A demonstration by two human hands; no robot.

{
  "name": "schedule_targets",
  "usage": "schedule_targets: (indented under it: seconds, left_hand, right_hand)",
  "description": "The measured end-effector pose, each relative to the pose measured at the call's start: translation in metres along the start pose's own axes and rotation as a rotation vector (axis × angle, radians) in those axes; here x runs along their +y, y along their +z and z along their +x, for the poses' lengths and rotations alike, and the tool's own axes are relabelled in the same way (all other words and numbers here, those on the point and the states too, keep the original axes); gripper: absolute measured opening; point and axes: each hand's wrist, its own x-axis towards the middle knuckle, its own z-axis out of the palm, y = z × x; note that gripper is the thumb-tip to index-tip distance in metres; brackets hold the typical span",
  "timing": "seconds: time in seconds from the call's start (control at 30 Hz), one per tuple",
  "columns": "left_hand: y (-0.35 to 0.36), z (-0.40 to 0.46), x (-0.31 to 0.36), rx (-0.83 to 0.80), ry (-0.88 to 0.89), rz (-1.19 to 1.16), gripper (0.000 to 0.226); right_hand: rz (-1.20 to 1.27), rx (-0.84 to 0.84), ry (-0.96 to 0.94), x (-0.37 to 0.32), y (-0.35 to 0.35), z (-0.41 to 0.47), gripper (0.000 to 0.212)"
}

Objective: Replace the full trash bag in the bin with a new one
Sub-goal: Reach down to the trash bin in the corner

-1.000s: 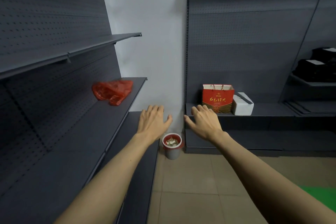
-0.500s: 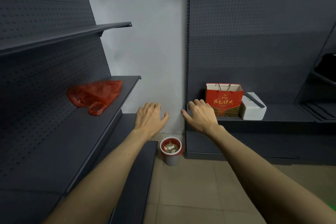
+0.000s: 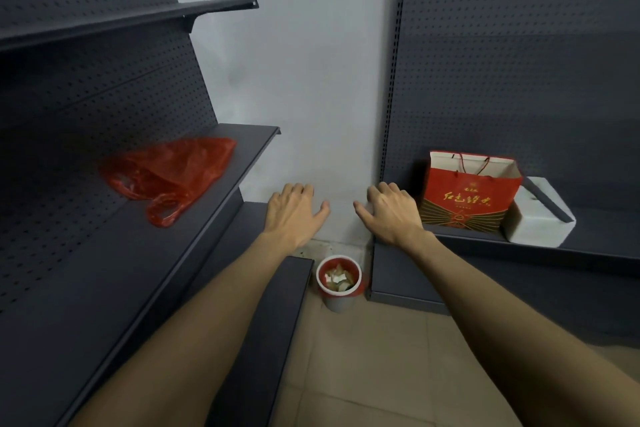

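Note:
A small grey bin (image 3: 337,302) stands on the floor in the corner between two shelf units. A red trash bag (image 3: 325,274) lines it, folded over the rim and filled with scraps of paper. A loose red plastic bag (image 3: 169,173) lies crumpled on the left shelf. Both my arms reach forward above the bin. My left hand (image 3: 292,213) and my right hand (image 3: 389,210) hover in the air, fingers relaxed and empty, well above and beyond the bin.
Dark shelving (image 3: 104,253) runs along the left, with a lower ledge (image 3: 263,305) beside the bin. The right shelf (image 3: 595,232) carries a red paper gift bag (image 3: 467,194) and a white box (image 3: 536,222). Beige tiled floor (image 3: 381,374) lies in front of the bin.
The view has tilted down and moved closer to the corner. Both hands stay outstretched and empty, now slightly nearer the bin.

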Motion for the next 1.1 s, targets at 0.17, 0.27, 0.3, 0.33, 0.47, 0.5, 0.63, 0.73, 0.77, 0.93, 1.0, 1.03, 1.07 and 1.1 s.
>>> schedule_targets:
  seconds: [0.17,0.27,0.3,0.33,0.47,0.5,0.63,0.73,0.77,0.93,1.0,1.03,1.07,1.1]
  left_hand:
    - [0.050,0.054,-0.019,-0.036,0.010,-0.020,0.047]
    - [0.081,0.093,-0.033,-0.064,0.007,-0.061,0.048]
    - [0.091,0.106,-0.038,-0.077,0.005,-0.071,0.048]
    - [0.101,0.120,-0.043,-0.090,0.004,-0.077,0.048]
    - [0.145,0.167,-0.065,-0.151,0.001,-0.095,0.048]
    - [0.157,0.177,-0.070,-0.169,0.005,-0.098,0.048]
    - [0.208,0.207,-0.083,-0.267,-0.008,-0.129,0.050]
    - [0.254,0.217,-0.087,-0.334,-0.016,-0.152,0.048]
    - [0.272,0.218,-0.089,-0.350,-0.021,-0.164,0.047]
    - [0.372,0.226,-0.101,-0.405,-0.096,-0.199,0.047]
    - [0.420,0.226,-0.103,-0.407,-0.126,-0.215,0.046]
    - [0.444,0.224,-0.105,-0.410,-0.129,-0.213,0.047]
    - [0.469,0.222,-0.106,-0.407,-0.119,-0.213,0.046]
    - [0.494,0.219,-0.106,-0.402,-0.110,-0.216,0.046]
  right_hand:
    - [0.001,-0.047,0.021,0.014,0.047,0.051,0.046]
    - [-0.006,-0.086,0.029,0.023,0.073,0.088,0.046]
    - [-0.006,-0.097,0.033,0.025,0.081,0.101,0.045]
    - [-0.006,-0.105,0.039,0.028,0.089,0.114,0.045]
    - [-0.011,-0.154,0.069,0.038,0.127,0.165,0.043]
    - [-0.015,-0.167,0.079,0.042,0.138,0.175,0.042]
    - [-0.006,-0.230,0.125,0.054,0.190,0.199,0.040]
    - [0.026,-0.299,0.145,0.067,0.236,0.207,0.040]
    - [0.034,-0.319,0.147,0.072,0.253,0.209,0.040]
    - [0.067,-0.382,0.157,0.100,0.360,0.226,0.038]
    - [0.071,-0.405,0.147,0.111,0.411,0.228,0.037]
    - [0.074,-0.404,0.142,0.116,0.438,0.229,0.036]
    - [0.075,-0.403,0.141,0.122,0.464,0.228,0.036]
    - [0.076,-0.407,0.140,0.129,0.489,0.226,0.036]
